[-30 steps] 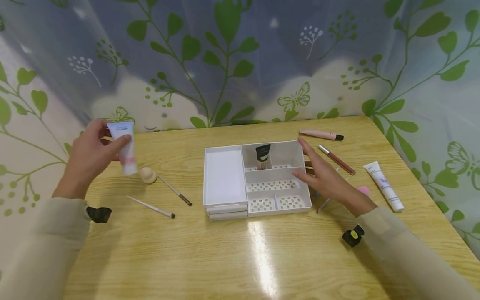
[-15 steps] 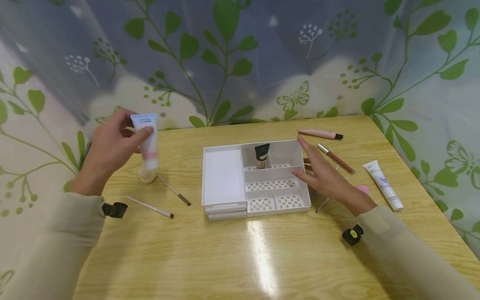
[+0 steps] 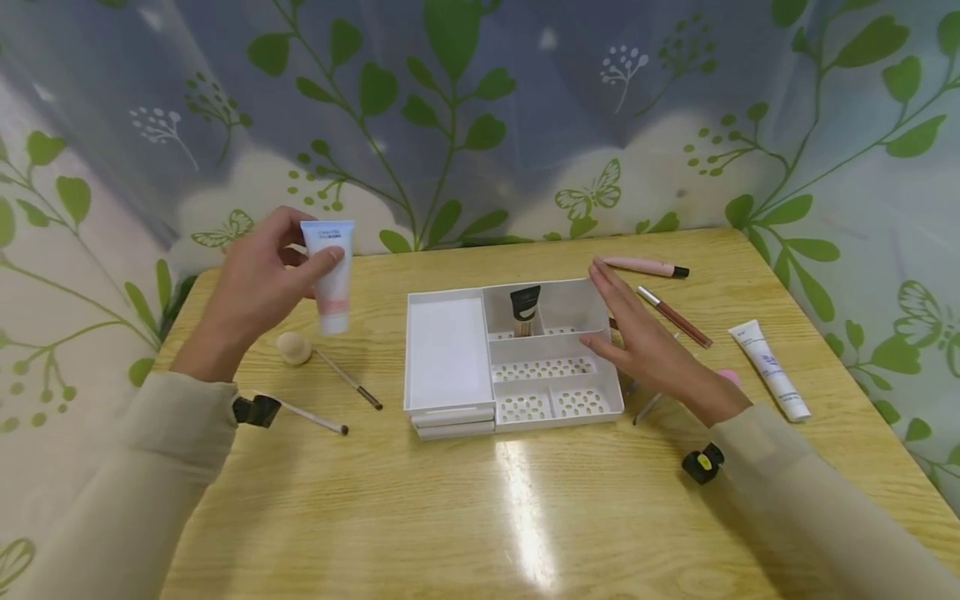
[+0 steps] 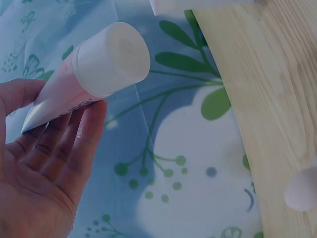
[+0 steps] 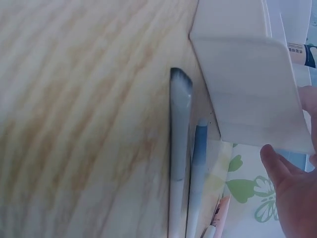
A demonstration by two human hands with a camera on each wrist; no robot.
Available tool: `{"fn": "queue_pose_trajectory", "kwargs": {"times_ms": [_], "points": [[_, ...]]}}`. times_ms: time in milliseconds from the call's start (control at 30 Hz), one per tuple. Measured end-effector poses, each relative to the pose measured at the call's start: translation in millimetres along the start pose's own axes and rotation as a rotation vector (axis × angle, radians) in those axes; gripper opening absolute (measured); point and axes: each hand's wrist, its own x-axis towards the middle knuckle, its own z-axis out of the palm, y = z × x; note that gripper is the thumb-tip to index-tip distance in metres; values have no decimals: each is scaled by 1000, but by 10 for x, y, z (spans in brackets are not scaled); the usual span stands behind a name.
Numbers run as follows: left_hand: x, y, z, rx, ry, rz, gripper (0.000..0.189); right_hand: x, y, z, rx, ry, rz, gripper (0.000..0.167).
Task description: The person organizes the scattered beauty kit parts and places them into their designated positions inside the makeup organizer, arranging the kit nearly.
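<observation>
My left hand (image 3: 262, 279) holds a small squeeze tube (image 3: 330, 283) between thumb and fingers, above the table's left side. The tube is pale blue at its crimped end, pink lower down, and its white cap (image 4: 121, 57) points down. At the middle stands a white makeup organizer (image 3: 450, 358) with a flat tray section on the left and perforated compartments on the right. A black-capped tube (image 3: 525, 308) stands in a back compartment. My right hand (image 3: 641, 350) rests on the organizer's right wall (image 5: 252, 94), fingers fairly straight, thumb over the inner side.
Left on the wooden table (image 3: 420, 517) lie a beige sponge (image 3: 293, 347) and two brushes, one dark-tipped brush (image 3: 351, 379) among them. To the right are a pink tube (image 3: 645, 267), a lip gloss (image 3: 673, 317), a white tube (image 3: 768, 371) and brushes (image 5: 179, 148) beside the organizer.
My left hand has carried the tube rightward and slightly up, toward the organizer. On the organizer's right wall, my right hand has stayed nearly in place, its fingertips shifting slightly upward.
</observation>
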Motion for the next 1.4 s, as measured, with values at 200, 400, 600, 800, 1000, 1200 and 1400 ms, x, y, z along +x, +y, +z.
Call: {"fn": "queue_pose_trajectory", "kwargs": {"times_ms": [200, 400, 600, 800, 1000, 1200, 1400], "points": [[28, 145, 87, -26, -28, 24, 49, 11, 2, 37, -180, 60, -153, 93], [49, 382, 203, -89, -39, 80, 40, 2, -3, 48, -251, 90, -196, 94], [76, 623, 374, -137, -44, 151, 34, 11, 5, 36, -218, 20, -81, 94], [129, 799, 549, -130, -82, 218, 35, 24, 10, 28, -283, 16, -68, 95], [182, 941, 714, -142, -96, 246, 36, 2, 16, 25, -388, 52, -123, 94], [176, 1068, 874, -120, -127, 275, 36, -13, 20, 33, -419, 78, -154, 93], [189, 1140, 986, -50, -138, 306, 35, -18, 33, 49, -425, 88, -168, 92]]}}
